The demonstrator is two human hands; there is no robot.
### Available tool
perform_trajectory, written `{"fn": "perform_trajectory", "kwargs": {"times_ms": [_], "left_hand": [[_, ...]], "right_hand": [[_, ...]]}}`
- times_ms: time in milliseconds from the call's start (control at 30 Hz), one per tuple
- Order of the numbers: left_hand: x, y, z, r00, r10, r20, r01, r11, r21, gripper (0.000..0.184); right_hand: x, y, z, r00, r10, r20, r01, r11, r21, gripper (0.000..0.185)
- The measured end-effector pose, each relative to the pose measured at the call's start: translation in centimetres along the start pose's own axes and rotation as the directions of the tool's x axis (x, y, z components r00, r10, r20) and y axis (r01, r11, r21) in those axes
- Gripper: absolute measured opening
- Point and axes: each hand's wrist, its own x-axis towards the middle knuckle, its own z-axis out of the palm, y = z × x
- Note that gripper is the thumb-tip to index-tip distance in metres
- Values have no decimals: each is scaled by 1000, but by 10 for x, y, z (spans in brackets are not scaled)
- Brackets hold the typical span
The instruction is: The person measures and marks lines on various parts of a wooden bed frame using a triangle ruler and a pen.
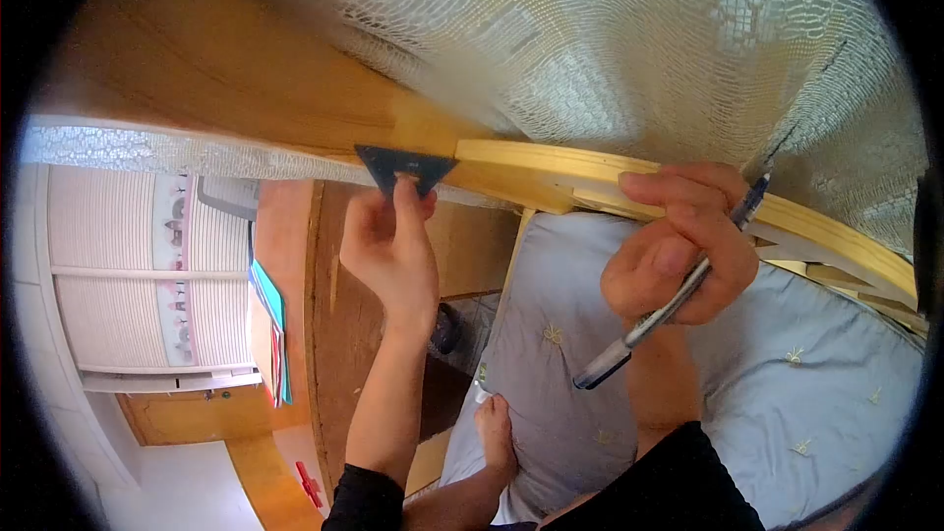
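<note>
My left hand (393, 251) pinches a dark triangular set square (398, 165) between thumb and fingers. The set square lies flat against a wooden surface (295, 69), right by the end of a pale curved wooden rail (560, 159). In my right hand (683, 246) is a pen (678, 300), held slantwise among bent fingers. One fingertip of that hand meets or nearly meets the curved rail; I cannot tell if it presses on it. Both forearms come out of black sleeves.
A patterned lace curtain (629, 49) hangs along the wooden surface. Below the rail lies a grey quilted cushion (570, 334), with my bare foot (497, 438) on its edge. Left stand a brown wooden desk (339, 334), coloured folders (270, 315) and a red object (308, 482).
</note>
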Motion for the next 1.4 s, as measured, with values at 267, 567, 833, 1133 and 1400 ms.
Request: {"fn": "perform_trajectory", "kwargs": {"times_ms": [267, 567, 833, 1133, 1400], "left_hand": [[-9, 1, 2, 998, -69, -10, 68, 997, -32, 11], [-26, 6, -8, 932, -359, -43, 333, 898, -287, 14], [-43, 4, -9, 861, -497, 112, 482, 725, -491, 10], [-42, 6, -13, 777, -572, 262, 604, 562, -564, 16], [-35, 12, -10, 876, -475, 84, 463, 780, -421, 15]], "right_hand": [[-30, -16, 12, 957, 113, 266, -126, 992, 29, 11], [-87, -32, 51, 939, 226, 261, -269, 953, 141, 21], [-104, -51, 74, 852, 428, 302, -493, 850, 185, 37], [-107, -51, 80, 843, 485, 232, -530, 821, 211, 34], [-104, -50, 73, 846, 461, 269, -517, 834, 195, 36]]}}
